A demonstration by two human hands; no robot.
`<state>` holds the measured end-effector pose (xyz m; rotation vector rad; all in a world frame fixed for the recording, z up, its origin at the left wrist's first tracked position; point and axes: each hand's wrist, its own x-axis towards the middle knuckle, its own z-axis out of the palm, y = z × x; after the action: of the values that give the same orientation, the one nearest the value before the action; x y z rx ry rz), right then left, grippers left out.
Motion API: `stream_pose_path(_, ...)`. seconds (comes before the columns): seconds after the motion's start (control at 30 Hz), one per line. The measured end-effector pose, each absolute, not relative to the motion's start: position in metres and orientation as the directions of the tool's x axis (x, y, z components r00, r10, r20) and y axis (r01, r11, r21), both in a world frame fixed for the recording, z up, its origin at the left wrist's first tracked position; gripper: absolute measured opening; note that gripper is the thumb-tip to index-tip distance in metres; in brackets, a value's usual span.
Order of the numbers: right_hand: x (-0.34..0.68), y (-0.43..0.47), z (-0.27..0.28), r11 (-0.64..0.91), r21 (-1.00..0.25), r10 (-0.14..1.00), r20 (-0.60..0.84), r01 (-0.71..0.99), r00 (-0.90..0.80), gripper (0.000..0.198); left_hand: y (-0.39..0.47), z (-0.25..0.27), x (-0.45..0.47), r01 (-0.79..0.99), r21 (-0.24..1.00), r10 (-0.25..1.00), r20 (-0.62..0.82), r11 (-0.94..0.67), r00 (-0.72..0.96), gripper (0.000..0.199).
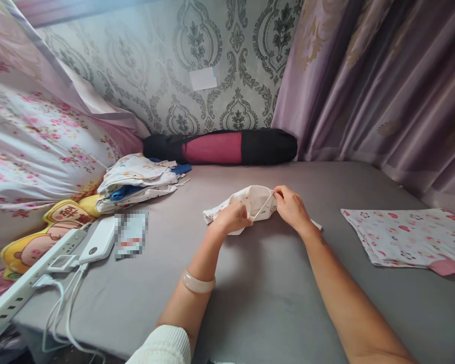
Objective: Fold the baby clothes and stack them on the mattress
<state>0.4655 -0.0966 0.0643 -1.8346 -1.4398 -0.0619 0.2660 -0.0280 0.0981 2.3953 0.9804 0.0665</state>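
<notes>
A small white garment (246, 198) with a faint coloured print is lifted a little off the grey surface, its edge stretched into an open loop. My left hand (234, 218) is closed on the near side of that edge. On the right, my right hand (291, 206) pinches the far end of the loop between thumb and fingers. A bit of white cloth shows beyond my right wrist. Which opening of the garment this is, I cannot tell.
Folded clothes (136, 179) are piled at the back left, near a yellow cushion (30, 247), a power strip (34, 275) and a white power bank (98, 240) with cables. A folded printed cloth (402, 237) lies right. Along the wall rests a black and red bag (216, 147).
</notes>
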Motion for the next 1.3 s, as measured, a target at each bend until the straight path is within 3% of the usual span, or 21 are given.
stream_pose_path(0.07, 0.466, -0.096, 0.063, -0.039, -0.562, 0.789, 0.49, 0.826, 0.371, 0.019, -0.025, 0.09, 0.267, 0.697, 0.386, 0.715, -0.122, -0.604, 0.688, 0.026)
stream_pose_path(0.13, 0.467, -0.095, 0.063, -0.029, -0.587, 0.776, 0.497, 0.809, 0.388, 0.02, -0.02, 0.082, 0.268, 0.703, 0.38, 0.739, -0.073, -0.601, 0.67, 0.028)
stream_pose_path(0.3, 0.469, -0.096, 0.068, -0.019, -0.636, 0.791, 0.463, 0.771, 0.401, 0.024, -0.002, 0.069, 0.264, 0.508, 0.724, 0.697, -0.052, -0.467, 0.715, 0.018)
stream_pose_path(0.37, 0.467, -0.098, 0.07, -0.02, -0.649, 0.809, 0.436, 0.761, 0.394, 0.024, 0.001, 0.064, 0.264, 0.48, 0.785, 0.748, -0.032, -0.392, 0.663, 0.02)
stream_pose_path(0.5, 0.465, -0.102, 0.075, -0.027, -0.687, 0.852, 0.365, 0.727, 0.376, 0.024, -0.001, 0.053, 0.273, 0.584, 0.686, 0.835, 0.063, -0.434, 0.546, 0.017)
stream_pose_path(0.63, 0.465, -0.105, 0.078, -0.047, -0.694, 0.876, 0.317, 0.719, 0.363, 0.022, -0.01, 0.044, 0.282, 0.693, 0.545, 0.859, 0.107, -0.471, 0.5, 0.027)
stream_pose_path(0.77, 0.465, -0.105, 0.079, -0.049, -0.665, 0.878, 0.327, 0.745, 0.35, 0.019, -0.015, 0.039, 0.286, 0.732, 0.48, 0.866, 0.136, -0.483, 0.482, 0.028)
stream_pose_path(0.97, 0.466, -0.104, 0.08, -0.013, -0.662, 0.858, 0.378, 0.749, 0.349, 0.021, -0.012, 0.046, 0.279, 0.715, 0.463, 0.822, 0.054, -0.524, 0.567, 0.02)
stream_pose_path(1.13, 0.469, -0.105, 0.08, -0.007, -0.678, 0.862, 0.368, 0.735, 0.348, 0.023, -0.007, 0.059, 0.266, 0.628, 0.562, 0.738, -0.046, -0.538, 0.673, 0.005)
stream_pose_path(1.3, 0.469, -0.104, 0.077, 0.031, -0.672, 0.867, 0.386, 0.74, 0.314, 0.025, -0.009, 0.053, 0.264, 0.624, 0.502, 0.736, 0.039, -0.599, 0.676, 0.012)
